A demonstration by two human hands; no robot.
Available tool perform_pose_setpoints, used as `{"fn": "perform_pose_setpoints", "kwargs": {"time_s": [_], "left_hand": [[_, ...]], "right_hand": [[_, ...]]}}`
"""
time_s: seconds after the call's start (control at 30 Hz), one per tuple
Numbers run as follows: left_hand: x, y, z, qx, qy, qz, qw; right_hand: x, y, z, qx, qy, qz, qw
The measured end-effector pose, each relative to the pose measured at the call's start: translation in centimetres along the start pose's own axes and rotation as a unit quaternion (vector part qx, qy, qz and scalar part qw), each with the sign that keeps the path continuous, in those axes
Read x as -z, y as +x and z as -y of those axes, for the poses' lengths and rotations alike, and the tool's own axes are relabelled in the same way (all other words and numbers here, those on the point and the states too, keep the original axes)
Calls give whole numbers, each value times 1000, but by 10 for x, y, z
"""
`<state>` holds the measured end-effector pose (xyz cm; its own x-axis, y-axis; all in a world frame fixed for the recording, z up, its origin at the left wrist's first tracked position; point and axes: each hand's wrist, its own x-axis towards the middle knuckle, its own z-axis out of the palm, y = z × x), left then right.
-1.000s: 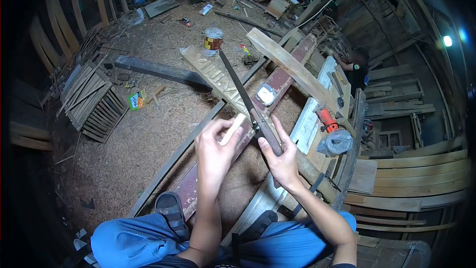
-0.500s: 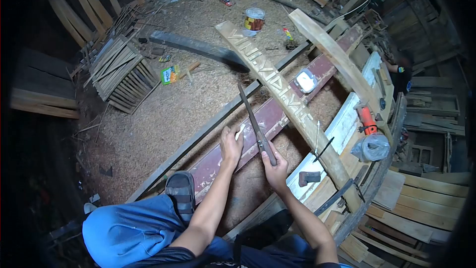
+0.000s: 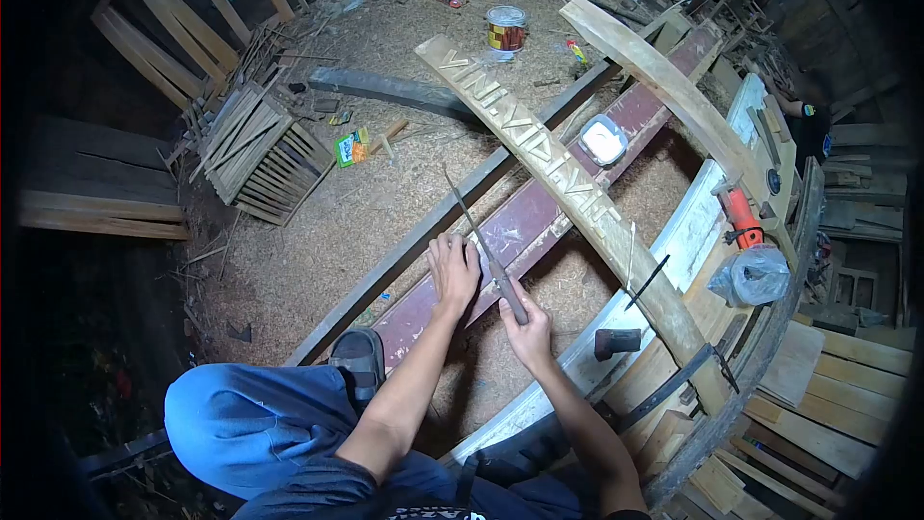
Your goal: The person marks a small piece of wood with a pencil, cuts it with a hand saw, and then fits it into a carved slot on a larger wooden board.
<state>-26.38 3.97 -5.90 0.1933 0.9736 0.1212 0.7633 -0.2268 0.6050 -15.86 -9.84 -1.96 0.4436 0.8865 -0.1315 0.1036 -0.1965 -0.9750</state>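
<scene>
My right hand [image 3: 527,332] is closed around the wooden handle of a long, narrow-bladed knife [image 3: 478,236], its dark blade pointing away and to the left. My left hand [image 3: 454,273] rests on the maroon board [image 3: 404,320] with fingers bent, beside the blade. A small pale wood piece showed between its fingers a moment ago; now the fingers hide most of it. To the right, a long plank [image 3: 539,159] lies across the maroon board, with raised wooden letters along it. A tub of white paste [image 3: 603,141] stands on the maroon board beyond the plank.
An orange power tool [image 3: 739,215] and a tape roll in plastic [image 3: 756,276] lie at right, near a dark hammer-like head [image 3: 617,342] and a black pen [image 3: 648,281]. A slatted wooden crate [image 3: 274,159] and paint can [image 3: 506,29] stand on the shavings-covered floor. Another person's arm [image 3: 784,108] shows at far right.
The knife has turned so its blade looks thinner, and its tip has shifted left. My left hand has rolled over, now showing its back. The whole view has shifted slightly.
</scene>
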Motion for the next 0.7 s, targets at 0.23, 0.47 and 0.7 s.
{"fn": "perform_pose_setpoints", "kwargs": {"time_s": [0.23, 0.47, 0.7], "left_hand": [[-12, 1, 10, -50, 76, -5, 996], [-10, 4, 4, -2, 89, 54, 995], [-14, -1, 7, -11, 103, 60, 993]], "right_hand": [[-6, -4, 4, 35, -106, -13, 994], [-3, -2, 6, 75, -113, -6, 991], [-3, -4, 8, 51, -125, -1, 991]]}}
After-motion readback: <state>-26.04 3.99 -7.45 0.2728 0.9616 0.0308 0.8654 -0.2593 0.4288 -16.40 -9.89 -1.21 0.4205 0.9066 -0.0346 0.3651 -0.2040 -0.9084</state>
